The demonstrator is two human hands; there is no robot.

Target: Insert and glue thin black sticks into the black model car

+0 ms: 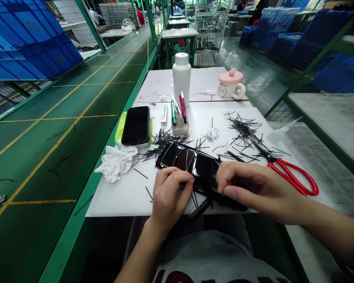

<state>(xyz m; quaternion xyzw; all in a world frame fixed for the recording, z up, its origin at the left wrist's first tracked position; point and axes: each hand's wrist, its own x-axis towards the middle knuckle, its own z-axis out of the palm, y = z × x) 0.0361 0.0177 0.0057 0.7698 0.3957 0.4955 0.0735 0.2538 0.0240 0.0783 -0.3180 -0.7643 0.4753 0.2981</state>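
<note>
A glossy black model car (200, 163) lies at the near edge of the white table, turned slightly sideways. My left hand (171, 192) is at its near side, thumb and forefinger pinched together; whatever is between the tips is too small to make out. Over the right end of the car, my right hand (250, 186) has its thumb and fingers closed, and their tips hide what they may hold. Below the car, a dark strip-like part (201, 208) juts toward the table edge. Thin black strips (165, 142) lie scattered behind the car.
Red-handled scissors (295, 175) lie at right beside a pile of black strips (244, 129). Behind the car stand a pen holder (180, 127), a white bottle (181, 76) and a lidded mug (230, 84). A phone (136, 125) and crumpled white tissue (115, 162) are at left.
</note>
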